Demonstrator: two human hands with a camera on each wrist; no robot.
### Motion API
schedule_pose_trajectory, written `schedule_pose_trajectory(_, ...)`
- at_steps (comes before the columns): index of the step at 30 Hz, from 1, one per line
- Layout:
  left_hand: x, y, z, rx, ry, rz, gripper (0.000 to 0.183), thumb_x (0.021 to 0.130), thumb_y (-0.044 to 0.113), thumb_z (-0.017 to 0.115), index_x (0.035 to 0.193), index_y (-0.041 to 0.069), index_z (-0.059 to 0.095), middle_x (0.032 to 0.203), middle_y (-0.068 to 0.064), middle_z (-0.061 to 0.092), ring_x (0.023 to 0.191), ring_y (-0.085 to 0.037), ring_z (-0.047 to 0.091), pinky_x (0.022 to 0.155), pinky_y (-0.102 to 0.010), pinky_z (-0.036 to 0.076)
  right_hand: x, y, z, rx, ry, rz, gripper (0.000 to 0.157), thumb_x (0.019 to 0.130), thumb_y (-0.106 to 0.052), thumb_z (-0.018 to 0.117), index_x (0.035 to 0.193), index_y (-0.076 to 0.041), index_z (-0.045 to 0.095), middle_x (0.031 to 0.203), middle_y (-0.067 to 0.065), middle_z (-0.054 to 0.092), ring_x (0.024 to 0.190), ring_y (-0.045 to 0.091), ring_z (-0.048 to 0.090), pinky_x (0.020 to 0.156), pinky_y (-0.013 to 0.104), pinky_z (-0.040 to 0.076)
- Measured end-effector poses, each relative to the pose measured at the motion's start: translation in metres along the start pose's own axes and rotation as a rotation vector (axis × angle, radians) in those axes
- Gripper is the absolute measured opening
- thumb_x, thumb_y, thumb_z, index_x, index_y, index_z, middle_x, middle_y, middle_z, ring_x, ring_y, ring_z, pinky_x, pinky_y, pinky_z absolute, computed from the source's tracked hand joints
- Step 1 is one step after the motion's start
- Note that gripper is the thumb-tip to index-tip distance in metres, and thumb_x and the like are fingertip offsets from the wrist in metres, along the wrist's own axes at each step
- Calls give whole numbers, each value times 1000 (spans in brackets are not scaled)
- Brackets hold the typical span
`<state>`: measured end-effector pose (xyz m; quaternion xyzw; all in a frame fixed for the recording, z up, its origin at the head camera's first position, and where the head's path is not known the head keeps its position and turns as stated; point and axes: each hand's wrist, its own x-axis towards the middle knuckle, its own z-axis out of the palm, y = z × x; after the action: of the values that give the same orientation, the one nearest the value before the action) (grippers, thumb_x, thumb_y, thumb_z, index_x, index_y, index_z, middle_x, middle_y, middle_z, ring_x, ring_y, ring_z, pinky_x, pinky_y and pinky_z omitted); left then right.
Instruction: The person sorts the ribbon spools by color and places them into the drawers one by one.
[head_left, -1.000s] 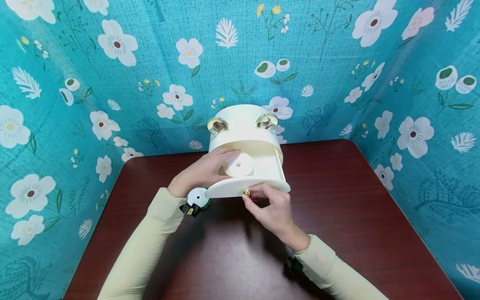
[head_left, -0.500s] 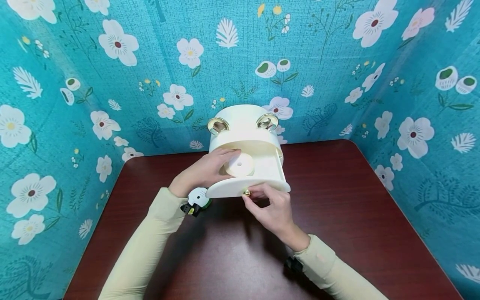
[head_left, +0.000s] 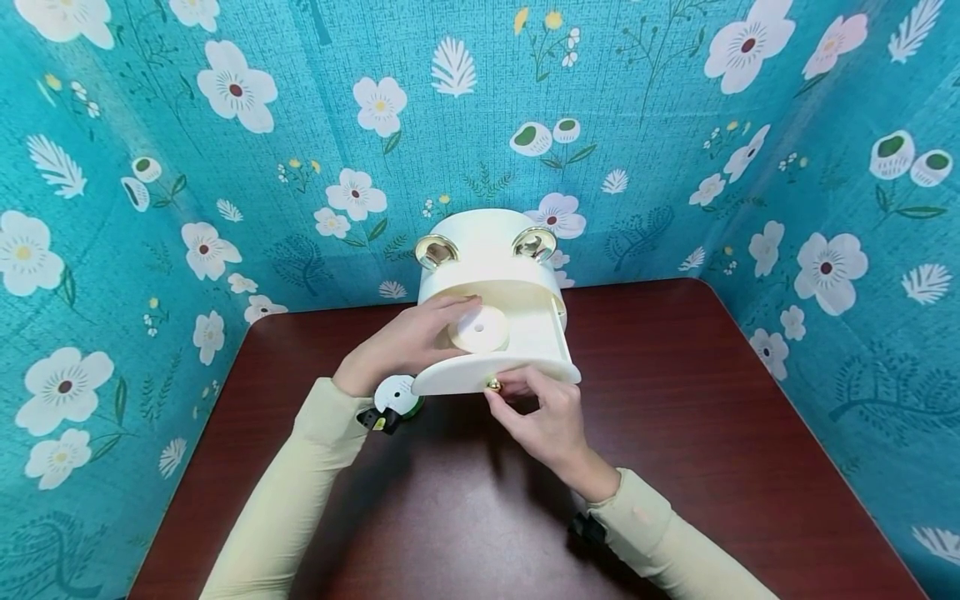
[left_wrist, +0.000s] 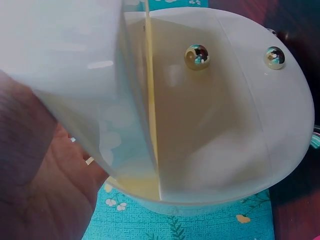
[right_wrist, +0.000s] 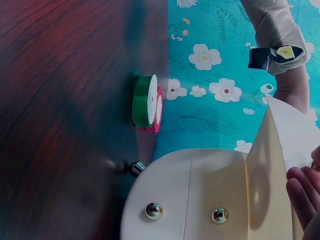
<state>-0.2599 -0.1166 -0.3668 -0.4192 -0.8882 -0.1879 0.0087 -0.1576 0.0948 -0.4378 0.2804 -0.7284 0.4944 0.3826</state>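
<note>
Scarcely anything has moved: white cabinet (head_left: 480, 233) at the back, its drawer (head_left: 457, 377) standing out, left hand (head_left: 411, 337) and right hand (head_left: 546, 418) busy, one grasping the white roll (head_left: 489, 337) inside, the other pinching the gold knob (head_left: 493, 386), where an early push could trap fingers.

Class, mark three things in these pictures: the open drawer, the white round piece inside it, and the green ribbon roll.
Open drawer (head_left: 457, 377): head view, on its front panel.
White round piece (head_left: 484, 335): head view, on its top face.
Green ribbon roll (right_wrist: 142, 102): right wrist view, on its green outer edge.
</note>
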Motion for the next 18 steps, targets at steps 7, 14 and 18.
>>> schedule_pose_trajectory(7,-6,0,-9,-84,170,131,58,86,35,71,139,18,52,140,4,52,129,-12,46,103,-36,43,1,-1,0,2,6,-3,19,69,-7,80,86,-9,70,72,-2,71,59,6,66,60,19,54)
schedule_pose_trajectory(14,-7,-7,-20,-105,439,179,53,84,18,75,133,21,58,134,5,55,122,-13,48,92,-36,49,2,-2,-1,8,14,1,22,68,-5,81,86,-10,71,72,-1,71,59,8,66,60,20,55)
schedule_pose_trajectory(18,-6,-14,-23,-75,517,124,56,83,17,75,135,21,56,138,2,52,126,-17,45,98,-42,46,2,-2,-1,6,16,-4,21,68,-5,80,86,-9,71,73,-1,71,59,7,66,60,20,55)
